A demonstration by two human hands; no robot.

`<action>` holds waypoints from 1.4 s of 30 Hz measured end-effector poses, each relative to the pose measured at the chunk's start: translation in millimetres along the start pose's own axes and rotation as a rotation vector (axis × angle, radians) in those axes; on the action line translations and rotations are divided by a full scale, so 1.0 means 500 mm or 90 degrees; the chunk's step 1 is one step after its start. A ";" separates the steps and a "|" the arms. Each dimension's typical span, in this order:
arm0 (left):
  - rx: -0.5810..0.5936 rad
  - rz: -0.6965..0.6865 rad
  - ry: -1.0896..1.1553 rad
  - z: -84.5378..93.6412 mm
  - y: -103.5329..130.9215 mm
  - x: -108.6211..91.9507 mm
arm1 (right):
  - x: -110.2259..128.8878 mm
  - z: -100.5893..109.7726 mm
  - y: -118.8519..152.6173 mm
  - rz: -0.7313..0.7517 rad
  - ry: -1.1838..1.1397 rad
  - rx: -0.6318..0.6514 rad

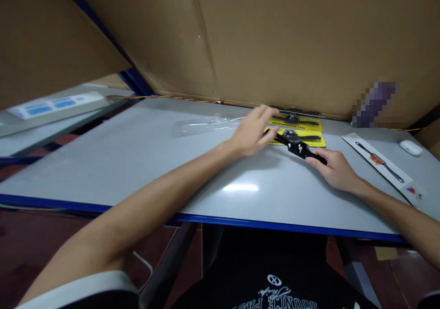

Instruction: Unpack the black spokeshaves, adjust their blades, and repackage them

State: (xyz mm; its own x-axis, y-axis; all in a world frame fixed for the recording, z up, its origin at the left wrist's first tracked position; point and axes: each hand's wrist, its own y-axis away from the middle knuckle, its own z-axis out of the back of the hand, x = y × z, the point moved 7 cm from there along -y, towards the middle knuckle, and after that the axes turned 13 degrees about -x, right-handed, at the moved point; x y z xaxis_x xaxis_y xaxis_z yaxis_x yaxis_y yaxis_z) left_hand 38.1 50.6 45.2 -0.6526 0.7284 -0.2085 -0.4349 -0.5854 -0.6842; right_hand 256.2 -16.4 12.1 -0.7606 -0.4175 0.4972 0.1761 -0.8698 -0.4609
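Note:
A black two-handled tool [298, 148] with a metal part at its middle is held above the table. My right hand [332, 166] is closed around its right handle. My left hand [255, 130] is at the tool's left end, its fingers apart; whether they touch the handle is hard to tell. Behind the tool lie two yellow cards, the nearer one [319, 142] and the farther one [316, 126], each with a similar dark tool on it. Left of my left hand is a clear plastic shell [209, 124].
A white package [388, 169] picturing a dark tool lies right of my right hand, with a white mouse [410, 147] beyond. A cardboard wall [275, 43] rises behind the table. A blurred purple object [374, 105] stands at back right. A white-blue box [58, 103] is far left.

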 end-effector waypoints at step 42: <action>0.677 0.406 0.882 -0.131 0.117 -0.101 | 0.089 0.054 0.035 0.385 0.057 -0.204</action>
State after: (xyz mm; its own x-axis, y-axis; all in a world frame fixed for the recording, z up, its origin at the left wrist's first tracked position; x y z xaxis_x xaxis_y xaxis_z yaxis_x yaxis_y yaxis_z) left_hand 86.2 2.8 -30.0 -0.1829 -0.2495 -0.9510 -0.8732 -0.4032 0.2737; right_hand 242.2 -57.4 45.6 -0.6376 -0.7698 0.0281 0.4033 -0.3647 -0.8392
